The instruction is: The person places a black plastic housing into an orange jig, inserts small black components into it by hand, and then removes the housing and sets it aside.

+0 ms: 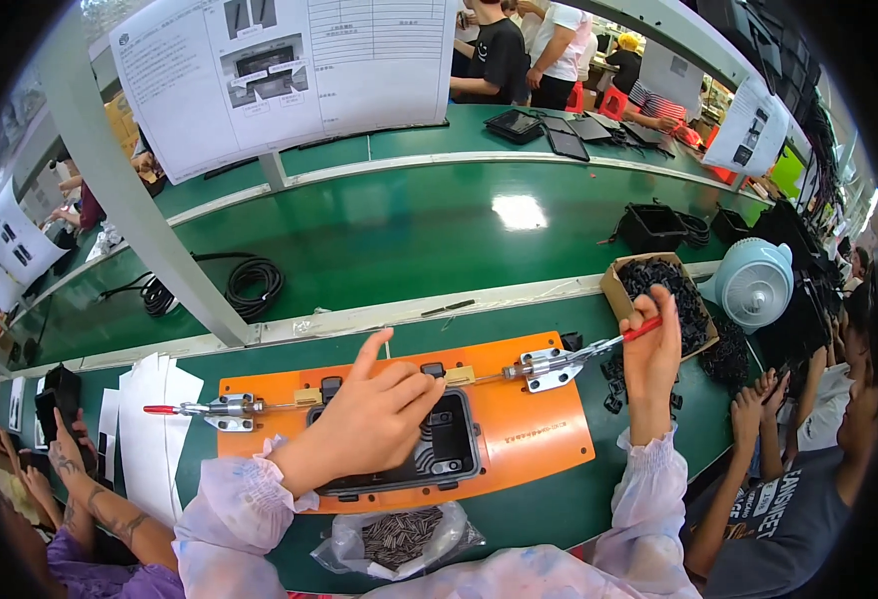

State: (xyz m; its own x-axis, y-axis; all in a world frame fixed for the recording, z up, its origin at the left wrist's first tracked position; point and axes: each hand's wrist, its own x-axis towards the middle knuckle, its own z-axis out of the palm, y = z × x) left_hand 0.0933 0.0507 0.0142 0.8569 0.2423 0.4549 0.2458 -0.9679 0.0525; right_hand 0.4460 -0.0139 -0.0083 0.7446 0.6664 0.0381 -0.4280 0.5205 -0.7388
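Observation:
An orange fixture plate [534, 439] lies on the green bench with a black plastic case [464, 439] set in its middle. My left hand [374, 414] is over the case, its index finger stretched away from me and the other fingers bent near the far edge. The left thumb and the spot under the palm are hidden. At the right, my right hand [651, 354] grips the red handle [640, 330] of a metal toggle clamp [551, 369], whose rod reaches toward the case. A second toggle clamp [229, 407] with a red handle sits at the plate's left end.
A bag of small metal pins [399, 537] lies in front of the plate. At the right are a cardboard box of black parts [658, 290] and a light-blue fan [753, 285]. White papers [154, 429] lie left. A metal post [149, 190] rises behind; co-workers sit on both sides.

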